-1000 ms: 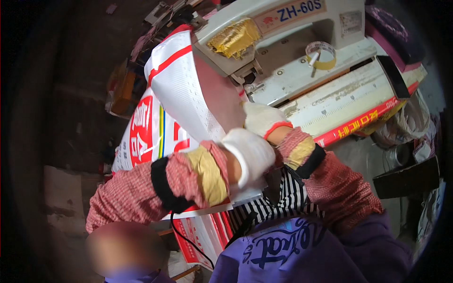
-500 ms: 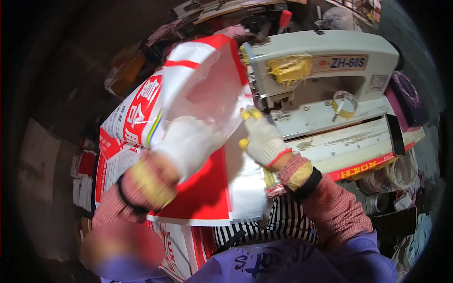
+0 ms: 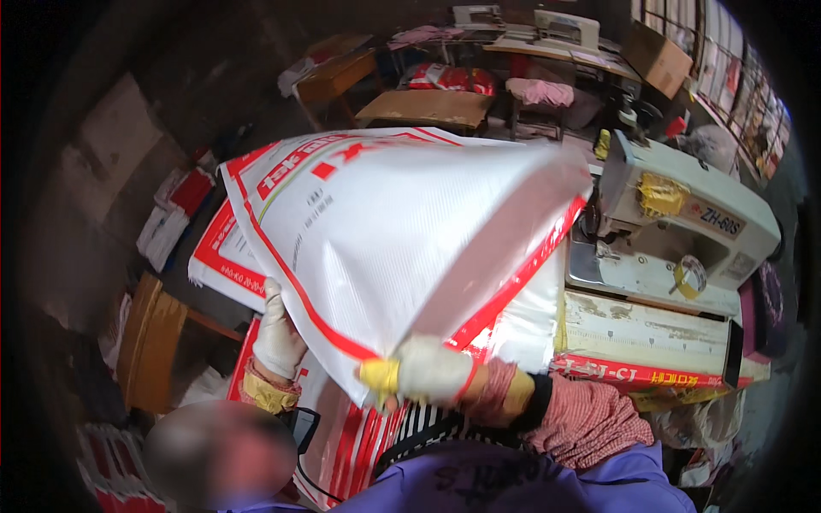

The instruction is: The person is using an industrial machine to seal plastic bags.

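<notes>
A large white woven sack with red trim is being held up across the middle of the view, its near corner hanging at about 6 o'clock and its far edge spreading toward 11 and 2 o'clock. The right hand, in a white glove, is pinching that near corner closed between its fingers. The left hand, also gloved, is pressing against the sack's left edge at about 8 o'clock; whether it is gripping is hard to tell, since the sack is covering the fingers. More printed sacks are lying under it at 9 o'clock. A sewing machine is sitting at 3 o'clock on the tabletop. With only one corner firmly pinched, the slick sack is likely to slide loose, or its hanging edge may catch on the machine.
</notes>
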{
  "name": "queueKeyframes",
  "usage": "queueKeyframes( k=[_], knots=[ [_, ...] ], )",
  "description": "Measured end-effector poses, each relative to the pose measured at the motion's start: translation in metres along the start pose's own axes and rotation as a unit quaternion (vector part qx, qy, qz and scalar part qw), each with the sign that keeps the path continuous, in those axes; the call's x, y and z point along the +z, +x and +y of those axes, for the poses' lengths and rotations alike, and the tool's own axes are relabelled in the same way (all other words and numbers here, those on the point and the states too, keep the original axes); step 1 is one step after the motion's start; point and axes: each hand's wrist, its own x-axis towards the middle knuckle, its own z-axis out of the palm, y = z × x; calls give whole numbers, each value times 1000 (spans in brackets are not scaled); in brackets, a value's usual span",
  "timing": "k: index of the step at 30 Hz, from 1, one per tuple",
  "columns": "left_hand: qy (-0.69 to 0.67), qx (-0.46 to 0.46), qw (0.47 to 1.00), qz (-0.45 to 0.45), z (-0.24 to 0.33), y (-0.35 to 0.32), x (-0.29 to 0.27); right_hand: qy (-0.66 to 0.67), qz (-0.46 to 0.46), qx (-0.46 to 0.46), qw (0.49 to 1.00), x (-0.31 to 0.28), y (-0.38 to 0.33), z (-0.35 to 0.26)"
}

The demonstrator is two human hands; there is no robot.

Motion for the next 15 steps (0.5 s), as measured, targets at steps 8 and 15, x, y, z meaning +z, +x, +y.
queueKeyframes(
  k=[8,15],
  knots=[
    [-19,-40,995,90,-17,-11,-90,286,-108,-65,950,6,-17,87],
    [-112,-145,983,11,-51,-84,-75,511,248,-201,798,-72,-69,181]
  ],
)
